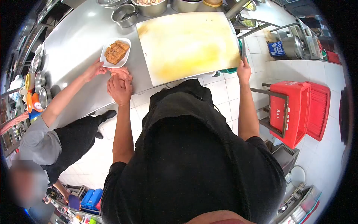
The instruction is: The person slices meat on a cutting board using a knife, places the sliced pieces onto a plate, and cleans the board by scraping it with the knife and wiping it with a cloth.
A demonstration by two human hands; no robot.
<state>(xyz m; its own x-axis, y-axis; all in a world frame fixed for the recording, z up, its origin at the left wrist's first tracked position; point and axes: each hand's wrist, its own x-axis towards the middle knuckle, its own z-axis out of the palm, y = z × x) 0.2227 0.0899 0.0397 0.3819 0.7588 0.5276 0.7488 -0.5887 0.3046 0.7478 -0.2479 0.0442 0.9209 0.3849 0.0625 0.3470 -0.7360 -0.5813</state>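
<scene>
My left hand (120,89) presses curled fingers onto a crumpled pink cloth (122,72) on the steel table, left of the white cutting board (186,44). At the board's right edge, my right hand (244,71) is closed around what looks like a knife (244,50), seen nearly edge-on with its blade pointing away from me. The board's surface is stained yellow. Just beyond the cloth is a white dish (106,56) of browned, cut-up fried food (117,52). A co-worker's hand (95,70) touches its near left rim.
Metal bowls (124,16) line the back of the steel table (82,33). The co-worker (41,143) stands at my left. On my right are a red crate (289,112) and a metal pot (292,47) on the tiled floor. More bowls (40,80) sit at far left.
</scene>
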